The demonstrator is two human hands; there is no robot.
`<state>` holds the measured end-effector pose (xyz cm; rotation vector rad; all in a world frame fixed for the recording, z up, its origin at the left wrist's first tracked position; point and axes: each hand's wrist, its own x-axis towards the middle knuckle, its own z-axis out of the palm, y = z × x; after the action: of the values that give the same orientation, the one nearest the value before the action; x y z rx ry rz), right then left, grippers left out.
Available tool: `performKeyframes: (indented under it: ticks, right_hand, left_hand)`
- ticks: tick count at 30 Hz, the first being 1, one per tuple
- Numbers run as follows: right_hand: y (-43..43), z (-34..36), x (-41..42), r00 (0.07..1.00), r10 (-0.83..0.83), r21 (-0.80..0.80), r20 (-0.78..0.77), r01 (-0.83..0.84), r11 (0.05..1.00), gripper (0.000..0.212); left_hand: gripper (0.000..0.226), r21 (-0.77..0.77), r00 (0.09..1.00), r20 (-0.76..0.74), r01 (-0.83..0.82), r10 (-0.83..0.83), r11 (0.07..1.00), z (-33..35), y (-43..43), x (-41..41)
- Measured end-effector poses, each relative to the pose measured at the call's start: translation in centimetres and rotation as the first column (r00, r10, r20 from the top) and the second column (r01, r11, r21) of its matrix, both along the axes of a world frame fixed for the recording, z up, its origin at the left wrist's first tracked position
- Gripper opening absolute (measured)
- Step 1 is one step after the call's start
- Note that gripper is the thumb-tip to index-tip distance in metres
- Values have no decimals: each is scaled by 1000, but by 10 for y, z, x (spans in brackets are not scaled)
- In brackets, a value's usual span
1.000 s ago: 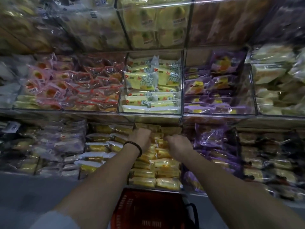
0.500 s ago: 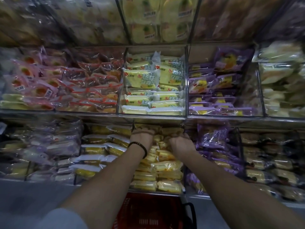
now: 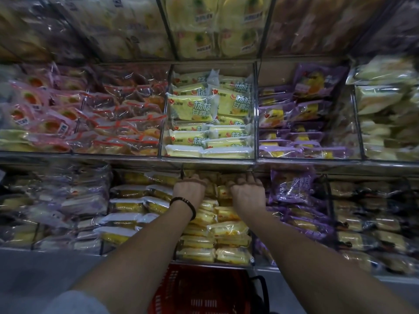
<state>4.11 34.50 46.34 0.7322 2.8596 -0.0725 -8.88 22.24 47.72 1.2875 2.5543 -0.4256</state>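
Two hands reach side by side into the middle compartment of the lower shelf [image 3: 56, 248], where the yellow packets [image 3: 229, 230] lie stacked in rows from the front edge to the back. The left hand [image 3: 189, 192] sits at the left of the stack's far end. The right hand [image 3: 248, 193] is just beside it, with a narrow strip of packets showing between them. Both are seen from the back, knuckles up, tucked under the front rail of the upper shelf [image 3: 90, 156]. The left fingers [image 3: 192, 180] bend down over the rearmost packets. The right fingers [image 3: 246, 181] bend the same way, with the thumb out to the right. The fingertips are hidden behind the knuckles and in shadow, so I cannot tell whether either hand grasps a packet or only rests on the pile. A dark beaded bracelet [image 3: 184, 206] circles the left wrist.

White-ended packets [image 3: 127, 201] fill the compartment to the left, and purple packets [image 3: 292, 186] fill the one to the right. Directly above, on the upper shelf, stand yellow-green packets [image 3: 192, 108] with printed characters, with red-striped packets [image 3: 127, 123] in the compartment to their left. A red basket [image 3: 199, 291] sits below the forearms, in front of the shelf.
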Motion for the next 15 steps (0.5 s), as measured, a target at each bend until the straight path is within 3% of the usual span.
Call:
performKeyframes:
  ticks: [8,15]
  right_hand:
    - [-6,-7,1,995,-91,-126,-43,85,988,42]
    - [-5,-10,-4,996,-92,-84,-16,91,992,41]
  left_hand:
    - [50,42,1000,1,27,-27,999,0,-5,5]
    - [53,21,998,21,56,-56,998,-6,-4,3]
